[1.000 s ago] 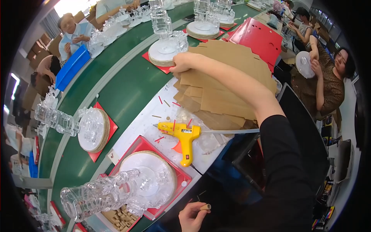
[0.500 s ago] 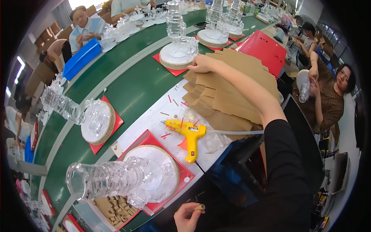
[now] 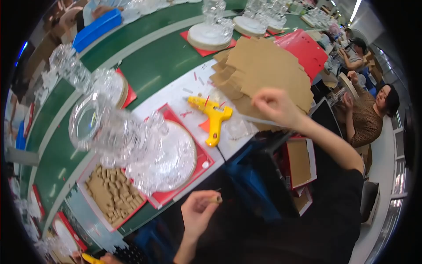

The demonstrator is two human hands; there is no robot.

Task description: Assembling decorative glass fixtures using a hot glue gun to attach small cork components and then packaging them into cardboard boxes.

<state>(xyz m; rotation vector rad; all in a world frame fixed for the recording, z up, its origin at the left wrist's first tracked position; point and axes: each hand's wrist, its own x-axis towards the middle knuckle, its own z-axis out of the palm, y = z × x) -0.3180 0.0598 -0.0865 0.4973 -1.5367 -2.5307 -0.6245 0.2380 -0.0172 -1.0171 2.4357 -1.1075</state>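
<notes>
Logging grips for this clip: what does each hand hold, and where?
Left hand: small tan block, pinched at one end by the fingers. Right hand: over the cardboard sheets, grip unclear.

Left hand (image 3: pixel 198 214) pinches cork (image 3: pixel 215 199) (small); glue gun (image 3: pixel 212 117) near.

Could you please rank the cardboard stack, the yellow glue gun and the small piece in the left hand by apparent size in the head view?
1. Cardboard stack
2. Glue gun
3. Small piece, though nearer the camera
</notes>
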